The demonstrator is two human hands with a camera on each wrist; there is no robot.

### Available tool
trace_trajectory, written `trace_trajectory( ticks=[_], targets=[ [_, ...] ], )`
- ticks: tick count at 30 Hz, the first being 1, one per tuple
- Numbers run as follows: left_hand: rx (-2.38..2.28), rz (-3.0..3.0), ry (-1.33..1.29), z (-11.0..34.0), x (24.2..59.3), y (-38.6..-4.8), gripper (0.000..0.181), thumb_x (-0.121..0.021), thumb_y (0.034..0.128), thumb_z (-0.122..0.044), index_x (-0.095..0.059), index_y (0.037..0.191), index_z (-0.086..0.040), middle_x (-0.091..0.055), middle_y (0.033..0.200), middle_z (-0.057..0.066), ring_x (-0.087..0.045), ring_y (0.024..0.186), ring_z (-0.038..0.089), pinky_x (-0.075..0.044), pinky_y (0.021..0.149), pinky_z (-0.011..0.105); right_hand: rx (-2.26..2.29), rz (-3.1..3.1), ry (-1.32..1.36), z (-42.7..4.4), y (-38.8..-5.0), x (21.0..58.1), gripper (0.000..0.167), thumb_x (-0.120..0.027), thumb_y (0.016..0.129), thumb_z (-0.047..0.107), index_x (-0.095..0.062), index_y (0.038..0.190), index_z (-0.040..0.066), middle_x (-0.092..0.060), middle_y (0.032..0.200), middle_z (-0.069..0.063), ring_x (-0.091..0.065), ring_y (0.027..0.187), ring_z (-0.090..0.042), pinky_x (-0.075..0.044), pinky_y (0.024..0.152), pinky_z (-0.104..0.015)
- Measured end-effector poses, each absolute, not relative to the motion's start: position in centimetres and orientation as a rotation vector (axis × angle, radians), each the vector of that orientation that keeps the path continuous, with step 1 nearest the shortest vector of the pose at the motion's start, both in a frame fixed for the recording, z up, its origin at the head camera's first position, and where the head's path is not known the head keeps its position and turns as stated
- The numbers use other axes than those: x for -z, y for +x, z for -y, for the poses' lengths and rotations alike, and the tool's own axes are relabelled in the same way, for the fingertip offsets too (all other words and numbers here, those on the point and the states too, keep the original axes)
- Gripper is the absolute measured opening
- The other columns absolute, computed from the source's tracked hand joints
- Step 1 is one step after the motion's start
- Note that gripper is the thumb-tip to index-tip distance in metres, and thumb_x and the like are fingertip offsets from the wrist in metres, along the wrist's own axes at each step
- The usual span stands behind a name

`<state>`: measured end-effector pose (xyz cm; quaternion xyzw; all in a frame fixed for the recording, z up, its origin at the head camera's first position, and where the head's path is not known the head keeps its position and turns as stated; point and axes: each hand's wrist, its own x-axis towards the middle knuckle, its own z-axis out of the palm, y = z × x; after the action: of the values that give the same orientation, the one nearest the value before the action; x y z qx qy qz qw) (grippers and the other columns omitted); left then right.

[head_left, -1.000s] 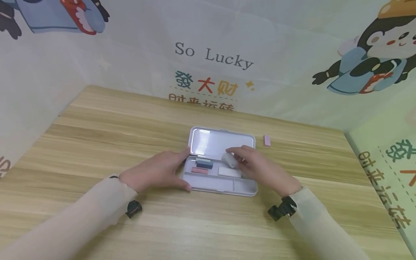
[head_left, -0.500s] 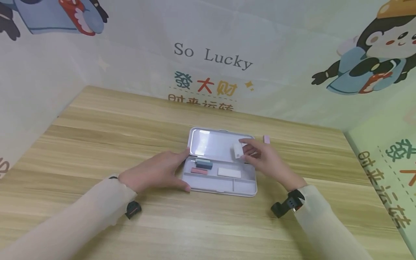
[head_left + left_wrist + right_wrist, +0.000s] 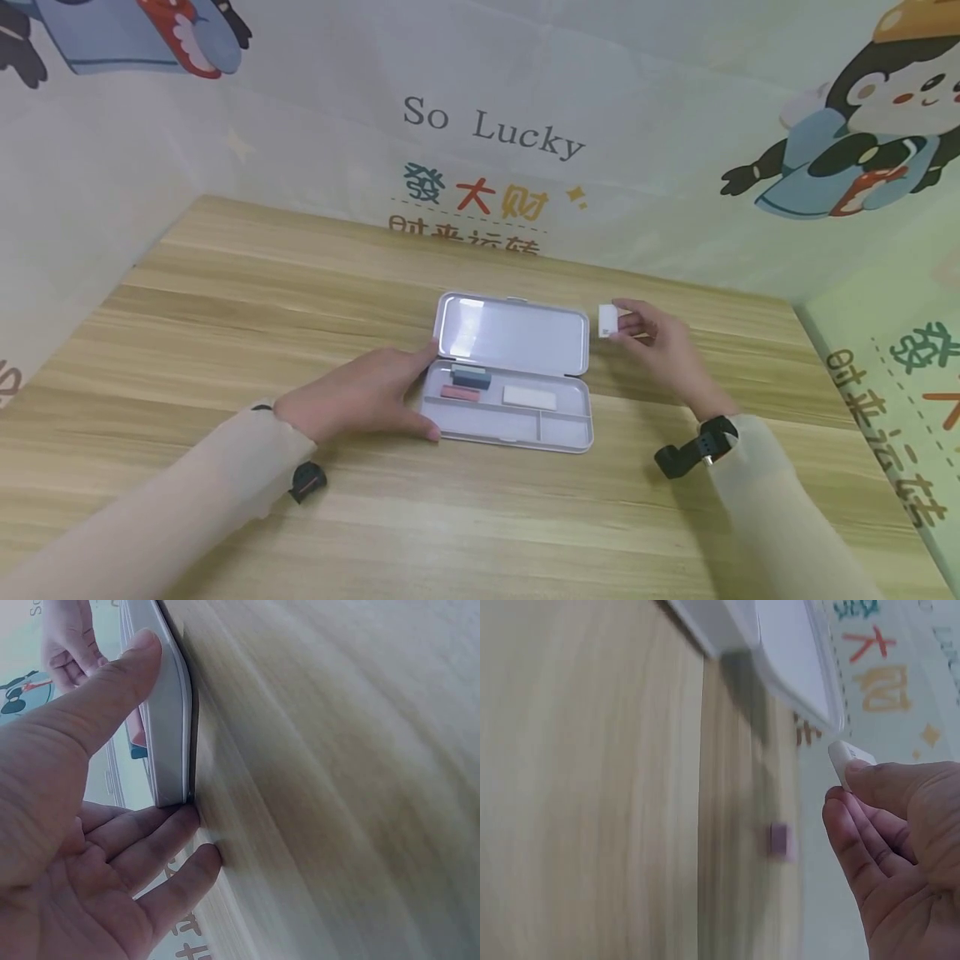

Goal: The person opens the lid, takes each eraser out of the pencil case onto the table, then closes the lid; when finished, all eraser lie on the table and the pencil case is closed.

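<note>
The lilac block [image 3: 781,841] is blurred in the right wrist view; in the head view the right hand [image 3: 663,337] and its white block [image 3: 608,321] probably cover it. The dark mark [image 3: 606,332] there is too small to read. In the case [image 3: 480,419], cropped by the left wrist view's top edge, a slate block [image 3: 471,380] partly hides a pale green block [image 3: 467,367].

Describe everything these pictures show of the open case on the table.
The case looks like pale, smooth plastic with rounded corners. Its glossy lid is open on the far side, hinged along the long edge; its tilt is hard to judge. Thin walls split its inside into one long rear compartment, holding small blocks, and two front ones. It rests on the table, the left hand touching its left end.
</note>
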<state>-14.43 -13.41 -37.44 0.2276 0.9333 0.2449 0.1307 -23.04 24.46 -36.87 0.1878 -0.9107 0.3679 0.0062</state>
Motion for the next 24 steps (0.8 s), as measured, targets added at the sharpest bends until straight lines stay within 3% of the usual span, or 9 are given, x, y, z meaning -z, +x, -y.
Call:
trace_trajectory(
  ticks=[5, 12, 15, 20, 24],
  targets=[
    [-0.743, -2.691, 0.64, 13.4, 37.5, -14.4, 0.114, -0.092, 0.0782, -0.044, -0.029, 0.163, 0.0, -0.062, 0.147, 0.021, -0.063, 0.13, 0.028, -0.049, 0.118, 0.048, -1.076, 2.868, 0.501, -26.2, -23.7, 37.0, 0.049, -0.068, 0.098, -0.003, -0.055, 0.144, -0.009, -0.07, 0.118, -0.035, -0.07, 0.109, -0.045, -0.063, 0.094, -0.035],
    [-0.753, -2.678, 0.634, 13.5, 37.6, -14.5, 0.115, -0.092, 0.0782, -0.044, -0.028, 0.165, -0.002, -0.063, 0.147, 0.018, -0.063, 0.127, 0.027, -0.048, 0.118, 0.048, -0.988, 2.916, 0.426, -27.8, -24.2, 37.3, 0.049, -0.065, 0.1, -0.001, -0.053, 0.146, -0.009, -0.068, 0.121, -0.036, -0.069, 0.111, -0.047, -0.057, 0.1, -0.055],
    [-0.762, -2.675, 0.631, 13.6, 37.6, -14.5, 0.116, -0.092, 0.0778, -0.045, -0.028, 0.165, -0.004, -0.065, 0.143, 0.017, -0.064, 0.123, 0.024, -0.049, 0.117, 0.048, -0.982, 2.937, 0.402, -28.4, -24.3, 37.5, 0.049, -0.064, 0.101, 0.0, -0.051, 0.148, -0.009, -0.067, 0.123, -0.036, -0.069, 0.113, -0.048, -0.058, 0.1, -0.054],
    [-0.767, -2.673, 0.633, 13.5, 37.7, -14.5, 0.116, -0.092, 0.078, -0.045, -0.026, 0.166, -0.005, -0.064, 0.144, 0.018, -0.065, 0.125, 0.025, -0.048, 0.118, 0.048, -0.939, 2.963, 0.38, -29.4, -24.4, 37.9, 0.049, -0.063, 0.102, 0.001, -0.05, 0.148, -0.01, -0.067, 0.122, -0.037, -0.068, 0.114, -0.05, -0.059, 0.094, -0.041],
    [-0.74, -2.685, 0.616, 13.4, 37.7, -14.4, 0.115, -0.091, 0.0787, -0.045, -0.028, 0.164, -0.001, -0.059, 0.151, 0.021, -0.061, 0.135, 0.03, -0.046, 0.12, 0.049, -0.915, 2.981, 0.384, -30.1, -24.6, 38.2, 0.049, -0.062, 0.102, 0.001, -0.049, 0.148, -0.011, -0.066, 0.123, -0.038, -0.068, 0.114, -0.051, -0.059, 0.096, -0.05]
  ],
)
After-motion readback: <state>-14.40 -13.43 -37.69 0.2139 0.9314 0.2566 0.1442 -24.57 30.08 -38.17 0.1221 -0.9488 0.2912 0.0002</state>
